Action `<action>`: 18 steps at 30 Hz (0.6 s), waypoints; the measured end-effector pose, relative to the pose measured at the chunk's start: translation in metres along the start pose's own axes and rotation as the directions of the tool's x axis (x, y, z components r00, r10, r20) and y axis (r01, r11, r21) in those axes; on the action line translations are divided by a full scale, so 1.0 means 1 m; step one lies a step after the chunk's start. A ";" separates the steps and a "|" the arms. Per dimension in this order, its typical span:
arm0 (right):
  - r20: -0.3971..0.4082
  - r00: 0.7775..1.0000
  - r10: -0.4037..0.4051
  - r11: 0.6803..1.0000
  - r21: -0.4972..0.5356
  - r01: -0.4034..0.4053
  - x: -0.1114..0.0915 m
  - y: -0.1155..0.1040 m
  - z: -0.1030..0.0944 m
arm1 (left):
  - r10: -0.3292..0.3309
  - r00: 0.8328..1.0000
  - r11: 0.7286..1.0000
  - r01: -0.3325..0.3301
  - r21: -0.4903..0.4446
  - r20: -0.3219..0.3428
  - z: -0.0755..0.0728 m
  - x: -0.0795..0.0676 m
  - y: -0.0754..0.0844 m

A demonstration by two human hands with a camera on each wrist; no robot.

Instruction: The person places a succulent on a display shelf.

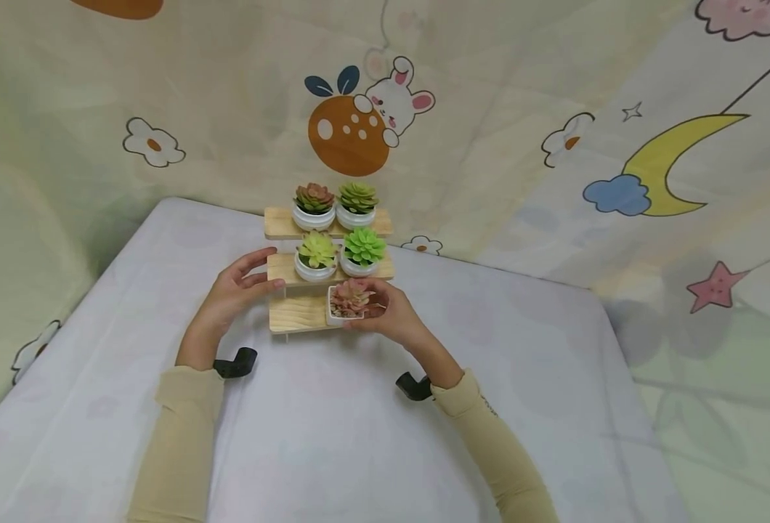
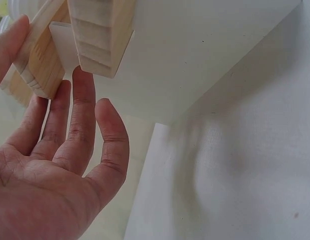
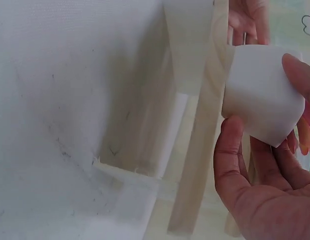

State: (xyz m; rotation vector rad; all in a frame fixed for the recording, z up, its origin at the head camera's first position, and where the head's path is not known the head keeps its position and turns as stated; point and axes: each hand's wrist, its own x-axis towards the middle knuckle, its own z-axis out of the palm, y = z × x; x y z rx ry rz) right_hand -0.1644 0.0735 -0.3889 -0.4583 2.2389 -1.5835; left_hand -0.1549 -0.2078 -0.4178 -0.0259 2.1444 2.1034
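Note:
A tiered wooden display stand (image 1: 296, 314) holds potted artificial succulents. My left hand (image 1: 233, 285) grips the left end of its middle plank; in the left wrist view the thumb lies against the wood and the fingers (image 2: 83, 110) reach behind and below. At the bottom plank's right part, my right hand (image 1: 390, 312) pinches a white square pot (image 1: 336, 312) with a pink succulent (image 1: 351, 296). The right wrist view shows the pot (image 3: 262, 90) between thumb and fingers, right against the plank (image 3: 202, 135); whether it bears its weight there I cannot tell.
On the top plank stand a reddish succulent (image 1: 314, 197) and a green one (image 1: 357, 197) in round white pots. A yellow-green succulent (image 1: 317, 249) and a bright green one (image 1: 364, 245) stand on the middle plank. White cloth (image 1: 333, 436) covers the table; a printed curtain (image 1: 241, 94) hangs behind.

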 end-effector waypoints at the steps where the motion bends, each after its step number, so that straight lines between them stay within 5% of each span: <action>1: 0.004 1.000 -0.004 1.000 0.002 0.004 0.001 0.001 0.001 | 0.008 1.000 1.000 -0.008 -0.005 0.003 0.000 0.000 0.000; 12: -0.016 0.998 0.063 0.997 0.052 -0.062 -0.002 0.015 0.008 | -0.038 0.999 0.998 0.038 0.043 0.021 0.003 0.001 -0.005; 18: -0.052 0.999 0.002 0.996 0.094 0.002 -0.012 0.020 -0.001 | -0.037 0.999 0.996 0.035 0.084 0.021 0.001 0.004 -0.003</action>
